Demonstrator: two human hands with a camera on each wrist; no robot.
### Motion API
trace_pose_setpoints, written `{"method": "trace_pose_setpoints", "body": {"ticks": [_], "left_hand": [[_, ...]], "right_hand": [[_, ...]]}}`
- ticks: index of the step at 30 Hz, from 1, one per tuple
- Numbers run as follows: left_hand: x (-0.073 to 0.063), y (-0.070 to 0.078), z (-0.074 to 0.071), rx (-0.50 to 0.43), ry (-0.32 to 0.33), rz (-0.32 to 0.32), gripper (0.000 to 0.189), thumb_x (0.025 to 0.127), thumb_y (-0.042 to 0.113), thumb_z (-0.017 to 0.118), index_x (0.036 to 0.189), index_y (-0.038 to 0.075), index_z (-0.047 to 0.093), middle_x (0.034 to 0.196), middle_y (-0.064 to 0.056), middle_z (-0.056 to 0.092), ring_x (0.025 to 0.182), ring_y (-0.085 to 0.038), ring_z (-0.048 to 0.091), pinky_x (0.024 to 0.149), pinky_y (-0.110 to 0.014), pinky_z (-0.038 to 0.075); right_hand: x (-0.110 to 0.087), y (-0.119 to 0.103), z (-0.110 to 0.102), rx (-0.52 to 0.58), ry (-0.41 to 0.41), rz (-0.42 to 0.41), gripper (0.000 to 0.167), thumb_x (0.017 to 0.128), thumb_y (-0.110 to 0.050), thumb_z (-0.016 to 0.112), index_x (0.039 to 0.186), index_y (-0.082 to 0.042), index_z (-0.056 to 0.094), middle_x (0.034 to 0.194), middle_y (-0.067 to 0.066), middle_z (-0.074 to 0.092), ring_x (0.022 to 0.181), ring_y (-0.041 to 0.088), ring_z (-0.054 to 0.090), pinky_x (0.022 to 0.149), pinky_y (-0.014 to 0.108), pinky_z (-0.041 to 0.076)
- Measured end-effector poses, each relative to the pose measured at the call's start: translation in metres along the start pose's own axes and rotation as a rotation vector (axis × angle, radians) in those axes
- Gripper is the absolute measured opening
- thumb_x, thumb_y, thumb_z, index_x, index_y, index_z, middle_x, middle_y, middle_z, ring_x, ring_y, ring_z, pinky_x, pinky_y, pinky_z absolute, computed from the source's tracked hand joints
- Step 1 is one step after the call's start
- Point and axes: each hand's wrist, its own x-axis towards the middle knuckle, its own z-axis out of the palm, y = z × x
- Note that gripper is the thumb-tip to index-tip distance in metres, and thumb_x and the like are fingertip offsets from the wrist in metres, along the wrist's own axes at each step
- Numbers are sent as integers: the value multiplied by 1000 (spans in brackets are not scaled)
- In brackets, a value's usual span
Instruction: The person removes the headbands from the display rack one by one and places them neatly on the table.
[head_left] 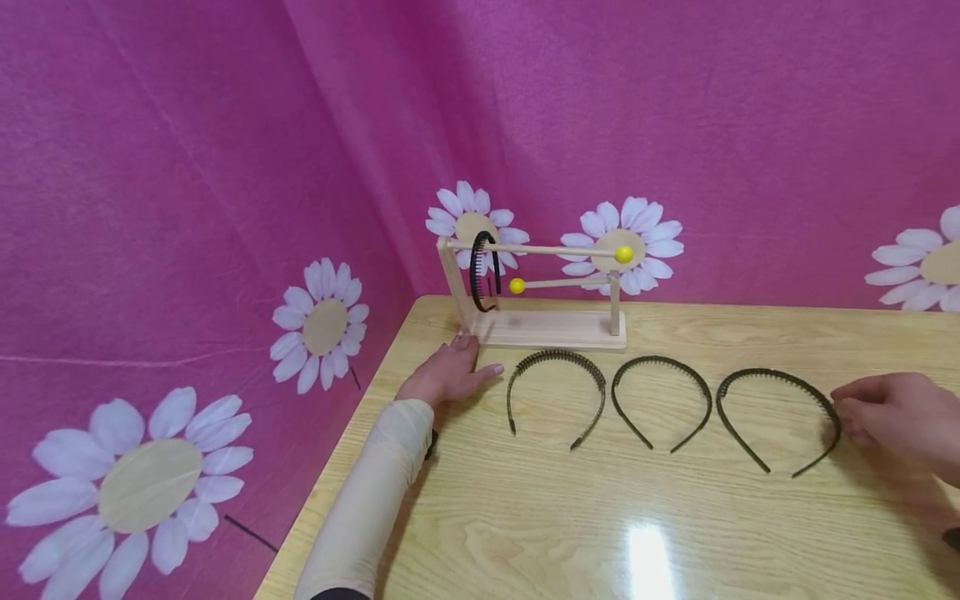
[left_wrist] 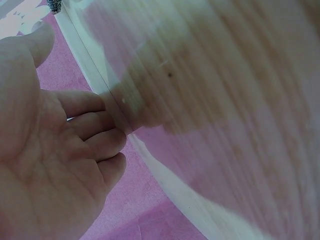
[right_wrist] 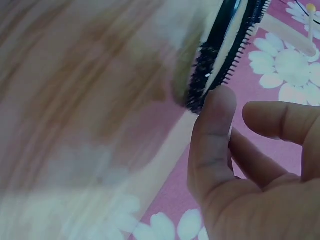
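Note:
My left hand (head_left: 447,371) rests at the left end of a wooden headband stand (head_left: 547,329), thumb spread out and fingertips by its base. In the left wrist view the left hand's (left_wrist: 65,145) palm shows, the fingers slightly bent. My right hand (head_left: 896,412) is at the right side of a black toothed headband (head_left: 780,373) on the table. In the right wrist view a fingertip meets the headband's (right_wrist: 235,50) edge, while a gap shows between thumb and finger. To its left lie another black headband (head_left: 662,360) and a brownish patterned headband (head_left: 558,357).
A black headband (head_left: 476,275) hangs on the stand's upper rod (head_left: 555,250), near the left post. Yellow balls (head_left: 624,255) cap the rod ends. A pink curtain (head_left: 675,108) with white flowers borders the wooden table (head_left: 540,517) at the back and left.

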Motion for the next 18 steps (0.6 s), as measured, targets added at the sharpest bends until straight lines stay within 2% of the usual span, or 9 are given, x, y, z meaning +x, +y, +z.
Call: {"method": "trace_pose_setpoints", "body": {"ticks": [5,8,15,18], "left_hand": [[0,0,0,11,-11,-10,84,102,60,43,158,0,26,165,-20,14,151,-30,16,121,-41,18],[1,0,0,13,-13,-9,84,102,61,42,157,0,27,164,-20,15,151,-29,16,121,-41,17],[4,0,-1,15,-7,4,83,102,60,43,156,-1,29,164,-20,19,151,-28,18,122,-42,17],[3,0,-1,10,-3,4,81,102,59,44,155,-1,31,163,-20,20,150,-29,20,121,-43,19]], "right_hand": [[3,-18,2,13,8,-26,45,104,-24,55,118,18,61,80,4,73,65,7,63,58,22,46],[7,-30,4,36,-5,-48,47,104,-28,56,119,16,62,88,9,73,69,12,67,61,29,51],[20,-63,7,13,2,-87,59,101,-47,58,123,7,65,97,13,75,80,20,69,66,39,53],[26,-81,10,31,-8,-96,62,99,-50,58,124,6,65,103,16,73,85,21,68,68,41,53]]}}
